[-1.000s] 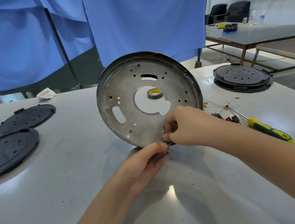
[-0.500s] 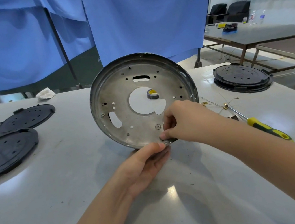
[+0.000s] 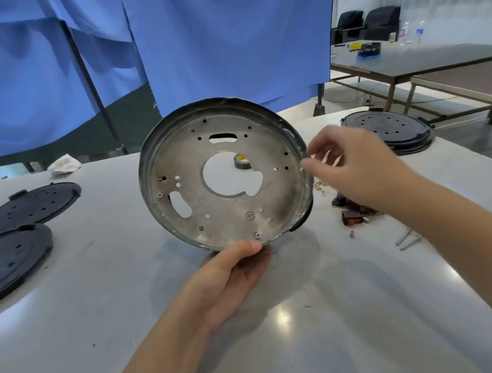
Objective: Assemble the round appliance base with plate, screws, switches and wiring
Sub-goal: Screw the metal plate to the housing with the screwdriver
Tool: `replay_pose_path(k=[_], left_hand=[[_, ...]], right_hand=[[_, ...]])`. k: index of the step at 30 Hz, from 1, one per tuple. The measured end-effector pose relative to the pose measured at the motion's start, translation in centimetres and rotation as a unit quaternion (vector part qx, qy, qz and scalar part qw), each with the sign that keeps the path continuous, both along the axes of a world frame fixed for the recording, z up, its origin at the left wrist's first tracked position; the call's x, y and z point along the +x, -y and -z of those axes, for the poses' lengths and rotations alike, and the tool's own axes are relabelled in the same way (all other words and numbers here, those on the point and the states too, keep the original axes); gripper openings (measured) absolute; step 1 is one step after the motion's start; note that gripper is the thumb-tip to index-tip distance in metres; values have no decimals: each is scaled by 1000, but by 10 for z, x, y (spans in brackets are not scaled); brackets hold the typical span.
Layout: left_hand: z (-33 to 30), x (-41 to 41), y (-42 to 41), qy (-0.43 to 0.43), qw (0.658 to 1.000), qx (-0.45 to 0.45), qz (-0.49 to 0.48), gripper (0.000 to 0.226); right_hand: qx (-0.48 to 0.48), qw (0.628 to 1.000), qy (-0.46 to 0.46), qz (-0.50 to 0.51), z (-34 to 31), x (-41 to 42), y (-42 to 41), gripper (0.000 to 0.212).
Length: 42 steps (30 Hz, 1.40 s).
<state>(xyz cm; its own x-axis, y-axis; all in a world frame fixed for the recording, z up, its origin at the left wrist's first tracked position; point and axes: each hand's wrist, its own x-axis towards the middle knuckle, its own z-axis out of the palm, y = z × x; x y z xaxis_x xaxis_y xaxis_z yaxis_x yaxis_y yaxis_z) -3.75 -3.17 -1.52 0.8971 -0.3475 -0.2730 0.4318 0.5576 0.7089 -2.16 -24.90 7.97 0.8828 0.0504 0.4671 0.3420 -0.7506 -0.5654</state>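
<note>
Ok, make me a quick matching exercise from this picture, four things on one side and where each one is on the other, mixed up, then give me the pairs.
Things:
1. metal base plate
2. tape roll
3. red switch
4. crumpled cloth

Places:
A. far edge of the table, at the left
B. seen through the plate's big centre hole
C. on the table under the right hand
D. held on edge, its bottom rim in the left hand

Pairs: 1-D, 2-B, 3-C, 4-A

Right hand (image 3: 352, 168) motion-blurred, grip unclear; left fingers hidden behind metal base (image 3: 224, 173).
</note>
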Motion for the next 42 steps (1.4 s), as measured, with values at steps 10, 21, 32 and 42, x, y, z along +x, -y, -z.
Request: replay_pose_path(k=[10,21,32,42], left_hand=[[-5,-6,4,-31,999,6,14,80],[-7,-9,0,-24,999,3,29,66],[-13,-15,4,-30,999,-22,38,84],[-13,-12,2,-36,999,18,18,74]], right_hand=[[-223,901,-301,217,35,20,106,41],[-256,847,-381,269,43,1,119,23],[-135,916,-233,297,-22,-19,122,23],[27,984,97,148,-66,-28,69,43]])
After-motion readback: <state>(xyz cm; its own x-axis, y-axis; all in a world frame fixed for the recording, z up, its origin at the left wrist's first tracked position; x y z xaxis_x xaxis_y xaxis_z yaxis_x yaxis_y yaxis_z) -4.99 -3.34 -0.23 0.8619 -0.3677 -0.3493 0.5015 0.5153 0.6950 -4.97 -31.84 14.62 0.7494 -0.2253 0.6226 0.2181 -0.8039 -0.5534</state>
